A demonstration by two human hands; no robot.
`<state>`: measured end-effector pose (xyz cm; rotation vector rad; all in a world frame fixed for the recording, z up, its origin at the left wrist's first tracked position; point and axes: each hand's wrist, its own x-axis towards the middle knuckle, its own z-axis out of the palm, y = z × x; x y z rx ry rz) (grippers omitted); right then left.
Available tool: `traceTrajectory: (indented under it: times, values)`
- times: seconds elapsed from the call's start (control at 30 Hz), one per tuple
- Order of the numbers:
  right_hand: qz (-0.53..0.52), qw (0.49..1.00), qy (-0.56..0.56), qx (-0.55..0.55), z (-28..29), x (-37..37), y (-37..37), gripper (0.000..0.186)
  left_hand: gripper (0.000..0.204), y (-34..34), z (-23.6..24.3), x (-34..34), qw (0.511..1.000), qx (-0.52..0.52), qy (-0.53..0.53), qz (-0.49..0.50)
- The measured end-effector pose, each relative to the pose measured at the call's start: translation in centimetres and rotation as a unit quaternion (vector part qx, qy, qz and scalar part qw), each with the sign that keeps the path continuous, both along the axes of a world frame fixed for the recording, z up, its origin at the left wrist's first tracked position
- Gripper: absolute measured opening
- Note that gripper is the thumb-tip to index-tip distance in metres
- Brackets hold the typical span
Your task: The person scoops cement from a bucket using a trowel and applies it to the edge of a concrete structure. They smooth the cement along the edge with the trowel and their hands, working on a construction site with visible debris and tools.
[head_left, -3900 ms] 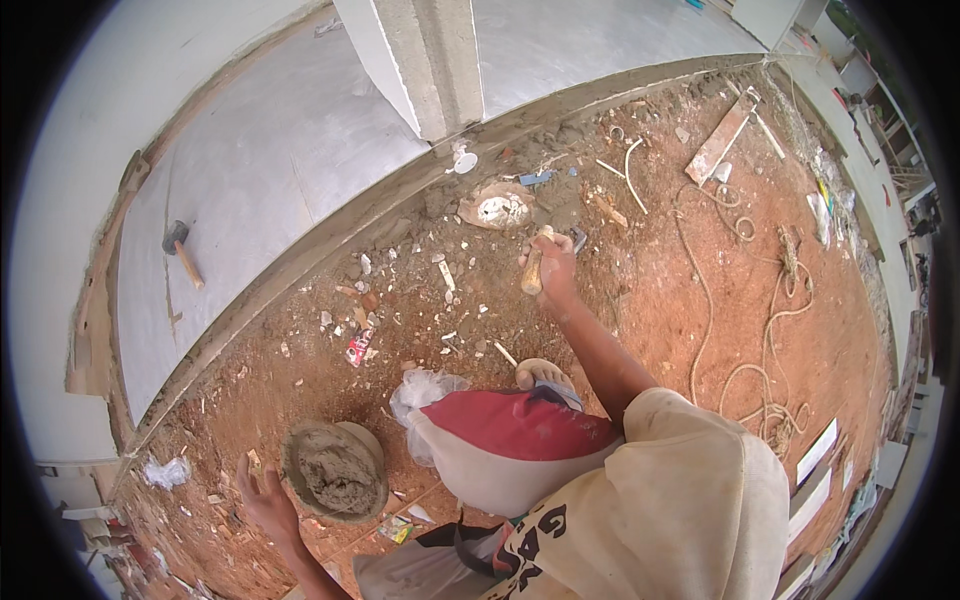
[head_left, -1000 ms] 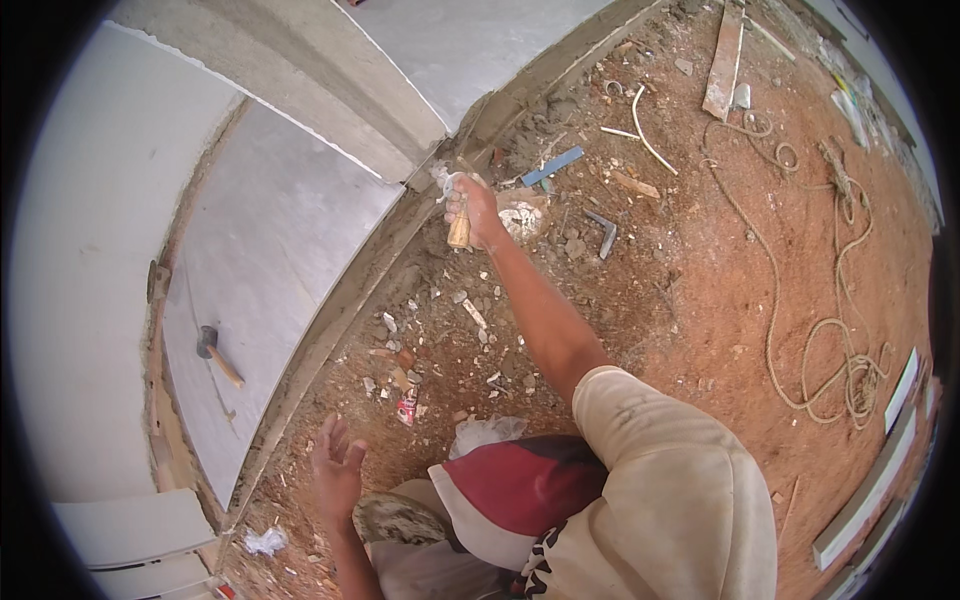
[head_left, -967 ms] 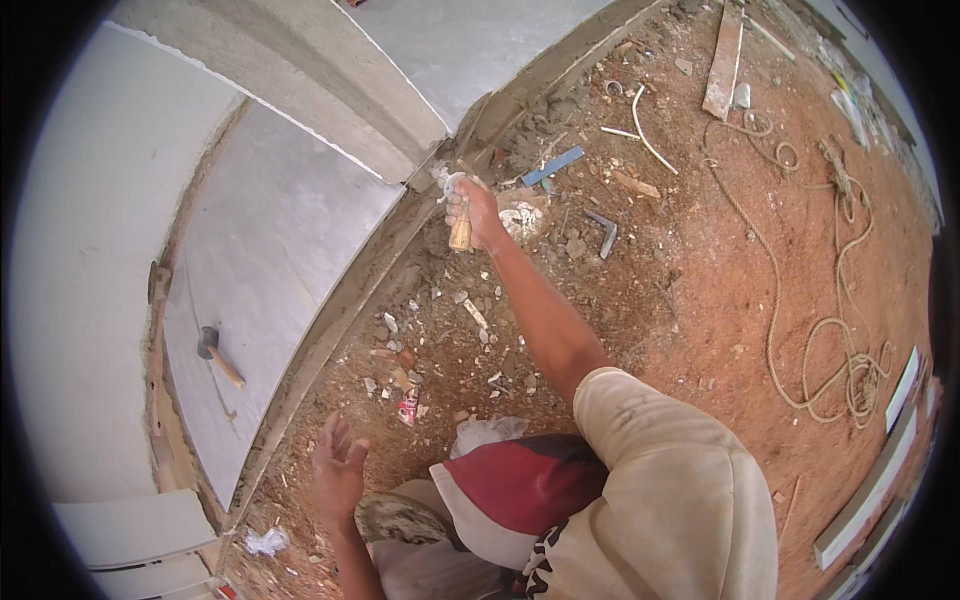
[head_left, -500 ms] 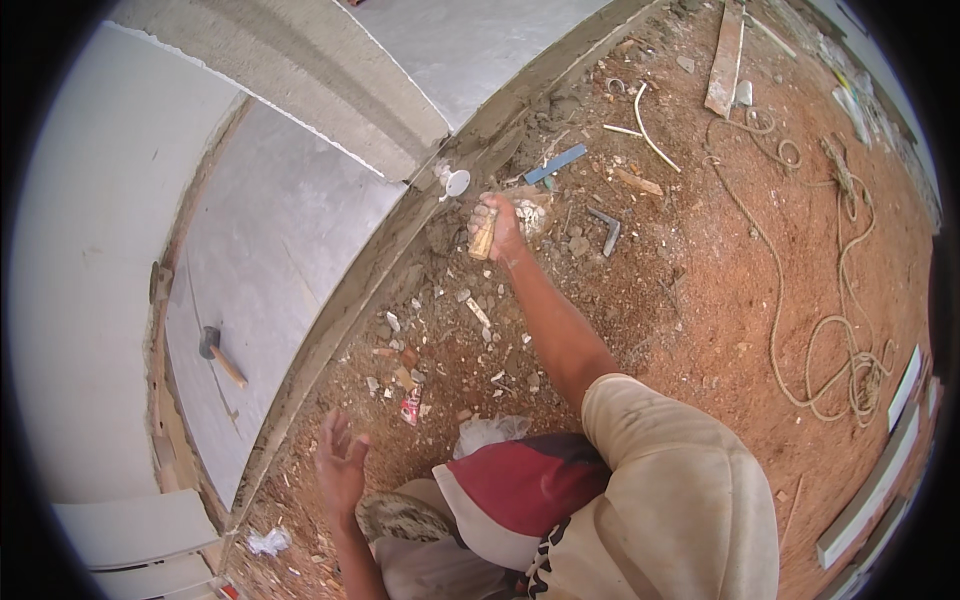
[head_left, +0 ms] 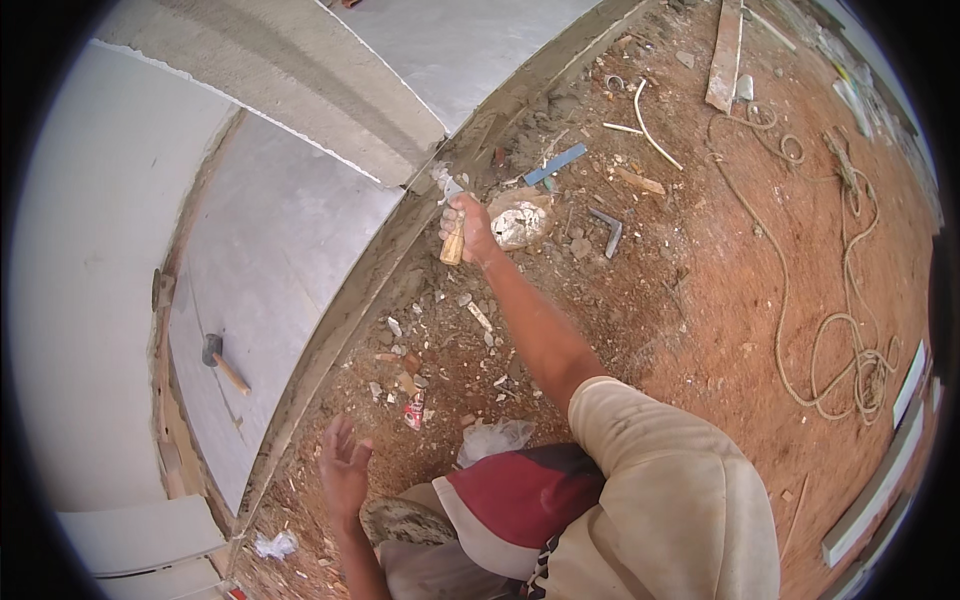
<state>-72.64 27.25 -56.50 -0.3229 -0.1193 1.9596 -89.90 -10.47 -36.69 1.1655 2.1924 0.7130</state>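
Observation:
My right hand is closed around a pale wooden handle, reaching to the mortar-covered edge at the foot of the wall. The working end of this tool is mostly hidden. A pale flat piece shows just beyond my fist, by a white lump; I cannot tell whether it is part of the tool. Right of the fist, a rounded container of white material sits on the dirt. My left hand hangs near my knee, fingers apart, holding nothing.
A mallet lies on the grey floor to the left. A blue strip, a grey angle piece and rubble dot the dirt. Tangled rope and a plank lie right. A concrete wall end juts in.
My right hand has shifted left with the wooden handle, away from the white material and up to the pale piece at the wall's foot. My left hand stays nearly still.

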Motion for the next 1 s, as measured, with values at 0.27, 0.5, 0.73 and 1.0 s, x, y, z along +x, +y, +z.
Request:
traceTrajectory:
  times: [0.27,0.5,0.73,1.0]
  values:
    - [0.057,0.997,0.022,0.053,-0.2,0.9,-1.2,0.01,0.06,1.5,-0.7,0.9,0.999,-0.001,-0.025,-0.022]
    - [0.05,0.993,0.072,0.082,-1.9,3.3,-0.9,0.009,0.061,1.8,-0.8,0.9,0.999,0.002,-0.052,-0.014]
    - [-0.02,0.993,0.112,-0.01,-3.7,8.1,3.2,0.008,0.062,1.5,-0.3,0.8,0.999,-0.012,-0.026,-0.015]
    - [-0.008,0.999,0.035,0.0,-3.3,9.6,8.3,0.01,0.061,2.1,-0.1,1.2,0.999,-0.007,-0.038,0.007]
